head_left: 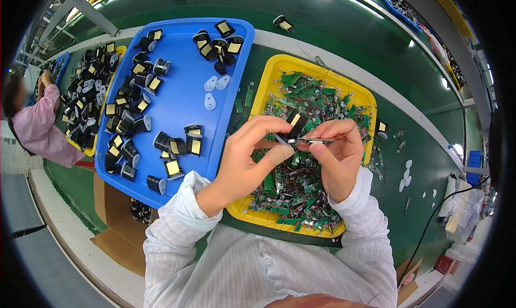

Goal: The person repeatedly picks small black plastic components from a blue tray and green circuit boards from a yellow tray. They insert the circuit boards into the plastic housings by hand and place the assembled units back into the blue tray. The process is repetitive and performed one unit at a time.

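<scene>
Black housing [295, 126]: between both grips, long axis slanting, upper end pointing away and slightly right
Left grip [244, 157]: pinching the housing
Right grip [342, 160]: closed on a slim circuit board [316, 141]
Table [389, 206]: green; yellow tray [235, 207] beneath the grips
Room: pink-clad co-worker [42, 122], far left

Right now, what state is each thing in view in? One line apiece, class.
Left fingers, holding a black casing
Right fingers, pinching a thin wired part
Large blue tray, partly filled
Nearest yellow tray, heaped with circuit boards
Cardboard box, open
Pale plates, loose
</scene>
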A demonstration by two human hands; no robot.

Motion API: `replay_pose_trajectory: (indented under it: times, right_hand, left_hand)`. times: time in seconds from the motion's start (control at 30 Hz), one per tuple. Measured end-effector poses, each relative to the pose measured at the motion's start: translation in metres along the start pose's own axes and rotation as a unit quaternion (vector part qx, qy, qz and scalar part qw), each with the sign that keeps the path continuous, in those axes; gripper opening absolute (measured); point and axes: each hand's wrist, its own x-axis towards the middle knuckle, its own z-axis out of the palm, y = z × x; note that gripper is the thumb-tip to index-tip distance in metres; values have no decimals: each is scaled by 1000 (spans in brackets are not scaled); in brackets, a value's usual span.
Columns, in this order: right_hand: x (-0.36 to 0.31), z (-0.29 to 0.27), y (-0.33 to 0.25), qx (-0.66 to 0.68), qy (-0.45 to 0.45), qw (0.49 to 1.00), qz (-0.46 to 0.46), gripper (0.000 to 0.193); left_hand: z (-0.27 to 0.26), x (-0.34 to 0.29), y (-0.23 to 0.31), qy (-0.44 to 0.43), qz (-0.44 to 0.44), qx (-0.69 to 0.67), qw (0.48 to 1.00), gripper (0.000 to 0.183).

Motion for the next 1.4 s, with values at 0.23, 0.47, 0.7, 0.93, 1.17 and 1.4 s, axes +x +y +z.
replay_pose_trajectory:
  times: [0.23,0.47,0.7,0.93,1.17,1.4]
  right_hand:
    - [0,5,-3,56,48,992,99,20]
    - [-2,8,-2,89,62,986,126,19]
    - [-5,11,-3,51,50,993,95,20]
    - [-6,9,0,26,31,998,52,21]
    - [-8,10,3,14,17,999,46,29]
    - [-7,8,2,-74,53,994,-53,59]
  left_hand:
    - [1,-1,0,42,55,10,998,25]
    - [4,-2,-3,47,76,31,995,26]
    - [5,-2,-1,51,71,15,996,23]
    - [4,-2,-2,62,85,19,994,21]
    - [4,-2,-4,58,90,22,994,17]
    - [0,-5,5,24,73,40,996,17]
